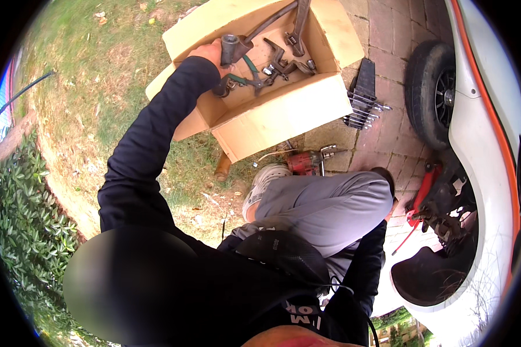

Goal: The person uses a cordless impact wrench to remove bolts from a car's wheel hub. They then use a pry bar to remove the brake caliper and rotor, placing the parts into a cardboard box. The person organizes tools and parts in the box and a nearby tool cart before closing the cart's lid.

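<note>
My left hand reaches into an open cardboard box. It is closed at a heavy tool with a grey cylindrical head and a long bar handle; the head hides some fingers. Below that hand lie green-handled pliers. Rusty clamp-like tools and an adjustable wrench also lie in the box. Only a sliver of my right hand shows beside my bent knee, its fingers hidden; whether it holds anything cannot be seen.
A set of wrenches in a black holder lies right of the box. A red power drill rests near my shoe. Farther right are a loose wheel, a red jack and a white car body with its wheel arch exposed.
</note>
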Tool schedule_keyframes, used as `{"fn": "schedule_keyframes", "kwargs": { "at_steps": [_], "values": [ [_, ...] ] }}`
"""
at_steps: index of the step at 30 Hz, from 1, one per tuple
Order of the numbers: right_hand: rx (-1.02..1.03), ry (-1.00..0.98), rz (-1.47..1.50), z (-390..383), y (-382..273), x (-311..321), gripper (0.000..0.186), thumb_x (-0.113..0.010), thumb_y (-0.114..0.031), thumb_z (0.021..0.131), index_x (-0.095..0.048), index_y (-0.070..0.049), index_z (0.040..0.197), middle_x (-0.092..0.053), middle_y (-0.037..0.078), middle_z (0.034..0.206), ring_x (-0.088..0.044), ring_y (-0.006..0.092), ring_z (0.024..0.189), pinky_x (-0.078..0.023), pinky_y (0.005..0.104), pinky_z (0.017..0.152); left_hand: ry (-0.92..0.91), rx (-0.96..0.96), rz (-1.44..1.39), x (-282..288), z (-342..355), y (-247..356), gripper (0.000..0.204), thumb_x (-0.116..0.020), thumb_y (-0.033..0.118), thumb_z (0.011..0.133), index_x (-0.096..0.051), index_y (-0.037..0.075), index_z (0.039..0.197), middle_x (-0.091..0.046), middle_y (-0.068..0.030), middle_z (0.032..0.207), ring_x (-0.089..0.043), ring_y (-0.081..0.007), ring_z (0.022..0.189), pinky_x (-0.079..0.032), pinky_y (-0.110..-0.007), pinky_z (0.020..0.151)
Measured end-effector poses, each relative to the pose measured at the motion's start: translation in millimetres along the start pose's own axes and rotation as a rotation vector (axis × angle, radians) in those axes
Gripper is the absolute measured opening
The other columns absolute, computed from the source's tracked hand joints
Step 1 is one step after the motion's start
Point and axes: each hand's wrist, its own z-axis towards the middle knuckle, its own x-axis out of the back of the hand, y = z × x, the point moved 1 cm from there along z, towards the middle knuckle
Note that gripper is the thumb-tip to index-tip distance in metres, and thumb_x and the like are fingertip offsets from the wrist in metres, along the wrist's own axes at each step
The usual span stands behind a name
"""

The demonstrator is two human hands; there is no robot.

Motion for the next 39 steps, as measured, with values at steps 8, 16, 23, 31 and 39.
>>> {"fn": "schedule_keyframes", "kwargs": {
  "at_steps": [8, 16, 23, 31, 39],
  "values": [
    [-0.020, 0.018, 0.016, 9, 11, 7, 0.084, -0.078, -0.020, 0.075, -0.031, -0.001, 0.142, -0.050, 0.026, 0.136, -0.054, 0.0366, 0.122, -0.043, 0.0421, 0.104, 0.069, -0.456, 0.109, -24, 16, 92, 0.052, -0.068, 0.019, 0.085, -0.047, 0.014, 0.132, -0.057, -0.0207, 0.130, -0.057, -0.0361, 0.119, -0.050, -0.043, 0.098],
    [-0.044, 0.031, 0.043, -1, 15, 8, 0.087, -0.079, -0.020, 0.074, -0.030, -0.002, 0.143, -0.050, 0.025, 0.136, -0.054, 0.0363, 0.121, -0.044, 0.0422, 0.104, 0.128, -0.589, -0.018, -81, 67, 102, 0.041, -0.066, 0.017, 0.086, -0.053, 0.015, 0.125, -0.069, -0.0139, 0.092, -0.068, -0.0370, 0.085, -0.055, -0.046, 0.076],
    [-0.069, 0.001, 0.050, 6, 27, 11, 0.088, -0.080, -0.021, 0.074, -0.029, -0.002, 0.144, -0.051, 0.025, 0.136, -0.055, 0.0360, 0.121, -0.044, 0.0423, 0.104, 0.478, -0.267, -0.658, 18, -20, 35, 0.028, -0.075, 0.015, 0.087, -0.058, 0.006, 0.108, -0.071, -0.0119, 0.094, -0.071, -0.0205, 0.088, -0.059, -0.033, 0.075],
    [-0.065, -0.020, 0.045, 39, 67, 6, 0.097, -0.083, -0.030, 0.069, -0.027, -0.004, 0.145, -0.057, 0.023, 0.130, -0.059, 0.0377, 0.114, -0.047, 0.0438, 0.099, 0.361, -0.365, -0.838, 57, -37, -48, 0.025, -0.072, 0.007, 0.089, -0.058, -0.001, 0.108, -0.064, -0.0077, 0.095, -0.065, -0.0115, 0.080, -0.060, -0.027, 0.063],
    [-0.106, -0.040, 0.034, 32, 35, 14, 0.084, -0.082, -0.033, 0.071, -0.037, -0.006, 0.137, -0.061, 0.022, 0.124, -0.063, 0.0365, 0.110, -0.050, 0.0456, 0.095, 0.194, -0.098, -0.988, 24, -37, -48, 0.022, -0.068, 0.007, 0.092, -0.057, -0.001, 0.109, -0.063, -0.0063, 0.093, -0.064, -0.0119, 0.080, -0.060, -0.027, 0.066]
  ]
}}
